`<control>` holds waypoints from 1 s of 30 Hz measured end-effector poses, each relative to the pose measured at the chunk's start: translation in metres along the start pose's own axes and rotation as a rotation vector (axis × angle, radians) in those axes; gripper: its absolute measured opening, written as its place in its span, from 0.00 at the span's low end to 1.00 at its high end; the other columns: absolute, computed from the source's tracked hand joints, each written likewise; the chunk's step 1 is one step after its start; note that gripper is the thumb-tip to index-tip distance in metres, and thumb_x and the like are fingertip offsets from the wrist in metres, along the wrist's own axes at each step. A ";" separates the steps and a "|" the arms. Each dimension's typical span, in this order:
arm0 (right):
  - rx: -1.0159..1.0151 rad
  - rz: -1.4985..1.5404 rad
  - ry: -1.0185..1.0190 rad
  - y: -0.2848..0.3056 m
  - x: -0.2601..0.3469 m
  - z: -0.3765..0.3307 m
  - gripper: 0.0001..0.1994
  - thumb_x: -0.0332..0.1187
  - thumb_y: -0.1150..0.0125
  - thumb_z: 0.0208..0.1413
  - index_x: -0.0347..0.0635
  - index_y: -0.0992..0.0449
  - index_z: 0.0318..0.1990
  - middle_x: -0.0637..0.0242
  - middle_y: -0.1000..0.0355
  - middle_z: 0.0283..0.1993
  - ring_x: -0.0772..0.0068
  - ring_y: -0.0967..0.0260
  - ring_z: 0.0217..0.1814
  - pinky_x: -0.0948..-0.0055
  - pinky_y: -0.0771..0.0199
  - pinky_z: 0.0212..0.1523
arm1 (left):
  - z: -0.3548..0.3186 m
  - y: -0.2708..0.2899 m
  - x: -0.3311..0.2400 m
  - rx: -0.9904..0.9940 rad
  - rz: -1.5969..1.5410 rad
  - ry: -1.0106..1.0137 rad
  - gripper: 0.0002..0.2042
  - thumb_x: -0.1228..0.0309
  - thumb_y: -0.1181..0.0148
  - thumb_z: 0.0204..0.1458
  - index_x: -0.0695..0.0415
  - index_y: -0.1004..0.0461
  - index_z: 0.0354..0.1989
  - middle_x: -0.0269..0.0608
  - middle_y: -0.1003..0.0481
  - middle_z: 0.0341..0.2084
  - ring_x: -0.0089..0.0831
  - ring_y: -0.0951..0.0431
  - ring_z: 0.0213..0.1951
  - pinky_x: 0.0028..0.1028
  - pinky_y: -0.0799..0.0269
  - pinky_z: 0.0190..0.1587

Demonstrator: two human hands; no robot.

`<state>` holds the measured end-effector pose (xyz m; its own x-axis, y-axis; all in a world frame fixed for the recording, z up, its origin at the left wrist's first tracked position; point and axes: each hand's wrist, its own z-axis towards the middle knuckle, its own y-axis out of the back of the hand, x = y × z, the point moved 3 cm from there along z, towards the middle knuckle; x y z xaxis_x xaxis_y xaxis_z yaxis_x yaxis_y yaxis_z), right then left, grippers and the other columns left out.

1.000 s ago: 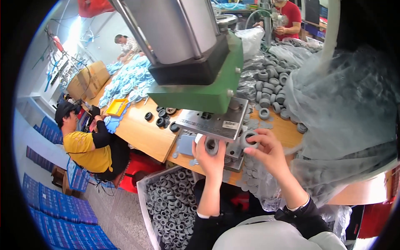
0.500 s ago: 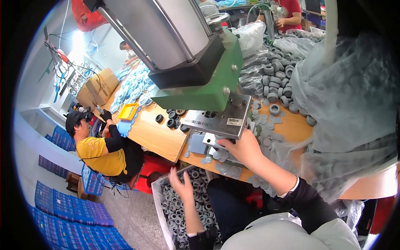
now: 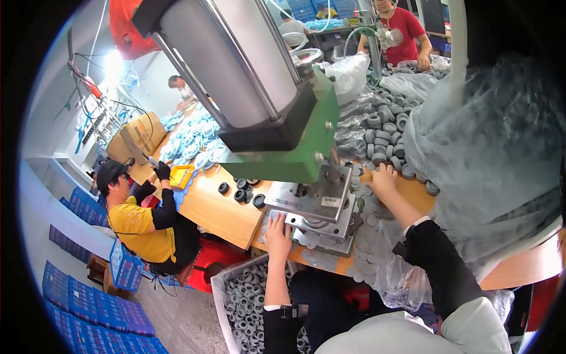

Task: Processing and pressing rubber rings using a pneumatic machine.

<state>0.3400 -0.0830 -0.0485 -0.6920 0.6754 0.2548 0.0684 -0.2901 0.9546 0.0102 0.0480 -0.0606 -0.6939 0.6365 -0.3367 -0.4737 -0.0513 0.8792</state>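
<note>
My left hand (image 3: pixel 277 237) lies with its fingers stretched out at the left side of the press's lower metal block (image 3: pixel 330 226), covering the blue-grey box there. Just above that block is the upper steel plate (image 3: pixel 311 197), with part of a grey ring showing in between. To the right of the press, my right hand (image 3: pixel 384 180) reaches over the table with thumb and fingers apart. Its fingertips are close to a heap of grey toy-tyre-like rings (image 3: pixel 386 133). Flat grey discs (image 3: pixel 370 233) lie scattered beneath my right forearm.
The green press head (image 3: pixel 295 156) with its cylinder stands before me. A white bin (image 3: pixel 221 295) of grey rings is below left. Black rings (image 3: pixel 240 196) sit on the table. Clear plastic sheeting (image 3: pixel 483 159) bulges at right. A co-worker in yellow (image 3: pixel 141 227) sits left.
My right hand has left the press plates and moved right toward the ring heap. My left hand has risen from above the bin to the press's left side.
</note>
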 end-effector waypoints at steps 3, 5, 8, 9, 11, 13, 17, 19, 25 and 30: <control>0.076 -0.049 -0.010 -0.019 -0.018 0.009 0.21 0.33 0.34 0.43 0.46 0.29 0.48 0.54 0.41 0.55 0.48 0.46 0.60 0.58 0.35 0.51 | -0.003 -0.001 0.006 0.003 -0.060 0.026 0.19 0.64 0.50 0.55 0.50 0.33 0.56 0.37 0.39 0.60 0.43 0.45 0.64 0.52 0.49 0.58; -0.073 0.107 0.048 -0.013 -0.029 0.003 0.21 0.30 0.34 0.43 0.49 0.29 0.47 0.54 0.37 0.50 0.50 0.41 0.55 0.59 0.34 0.50 | -0.011 0.005 -0.007 -0.093 -0.166 0.061 0.21 0.66 0.49 0.54 0.57 0.35 0.56 0.44 0.41 0.61 0.45 0.44 0.63 0.49 0.51 0.60; -0.075 0.410 -0.010 0.008 -0.068 0.002 0.22 0.30 0.32 0.39 0.50 0.28 0.46 0.53 0.34 0.46 0.51 0.35 0.49 0.60 0.32 0.48 | -0.013 0.037 -0.062 -0.400 -0.578 -0.172 0.21 0.69 0.47 0.51 0.62 0.35 0.54 0.52 0.38 0.57 0.49 0.41 0.60 0.45 0.50 0.61; -0.101 0.496 0.002 0.029 -0.059 -0.007 0.22 0.31 0.29 0.38 0.46 0.29 0.44 0.56 0.33 0.42 0.59 0.32 0.44 0.66 0.31 0.46 | -0.016 0.047 -0.076 -0.475 -0.632 -0.289 0.24 0.70 0.43 0.45 0.65 0.35 0.52 0.56 0.37 0.54 0.51 0.39 0.56 0.41 0.45 0.57; -0.050 0.752 -0.072 0.076 -0.043 -0.034 0.23 0.31 0.29 0.39 0.44 0.30 0.44 0.59 0.33 0.41 0.64 0.32 0.44 0.69 0.31 0.45 | -0.010 0.065 -0.114 -0.444 -0.650 -0.307 0.24 0.70 0.41 0.43 0.63 0.34 0.52 0.54 0.35 0.53 0.49 0.37 0.55 0.40 0.43 0.55; -0.002 1.130 -0.058 0.112 -0.023 -0.069 0.24 0.31 0.29 0.40 0.41 0.33 0.45 0.64 0.34 0.41 0.73 0.34 0.44 0.74 0.32 0.45 | 0.002 0.079 -0.145 -0.316 -0.683 -0.263 0.24 0.73 0.36 0.37 0.65 0.33 0.47 0.49 0.30 0.44 0.37 0.30 0.44 0.30 0.36 0.47; 0.141 1.488 0.093 0.136 0.010 -0.133 0.26 0.27 0.30 0.40 0.39 0.37 0.47 0.66 0.34 0.44 0.74 0.33 0.46 0.73 0.33 0.48 | 0.020 0.073 -0.143 -0.168 -0.831 0.079 0.19 0.73 0.34 0.34 0.62 0.29 0.39 0.47 0.27 0.41 0.30 0.27 0.42 0.25 0.32 0.28; 0.084 1.345 0.118 0.152 0.009 -0.147 0.26 0.25 0.30 0.39 0.39 0.37 0.47 0.65 0.34 0.46 0.73 0.34 0.47 0.73 0.34 0.50 | 0.012 0.076 -0.156 -0.276 -0.925 0.061 0.18 0.71 0.35 0.37 0.63 0.28 0.38 0.49 0.28 0.43 0.32 0.27 0.44 0.28 0.31 0.32; -0.011 1.240 0.105 0.161 -0.015 -0.165 0.26 0.22 0.32 0.39 0.39 0.37 0.48 0.62 0.35 0.51 0.72 0.35 0.52 0.72 0.37 0.54 | 0.003 0.058 -0.074 -0.485 -0.636 -0.086 0.15 0.66 0.50 0.53 0.63 0.28 0.44 0.50 0.29 0.48 0.42 0.32 0.53 0.37 0.41 0.53; 0.003 1.262 0.166 0.139 -0.009 -0.163 0.29 0.22 0.33 0.40 0.38 0.37 0.52 0.64 0.35 0.52 0.74 0.37 0.54 0.73 0.38 0.55 | 0.008 -0.009 0.021 -0.014 -0.070 -0.150 0.16 0.66 0.58 0.56 0.57 0.28 0.49 0.37 0.29 0.51 0.36 0.39 0.61 0.44 0.55 0.62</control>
<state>0.2393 -0.2399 0.0566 -0.2264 -0.1600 0.9608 0.7441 -0.6649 0.0646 0.0042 0.0679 -0.0728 -0.5703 0.7469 -0.3419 -0.5267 -0.0130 0.8500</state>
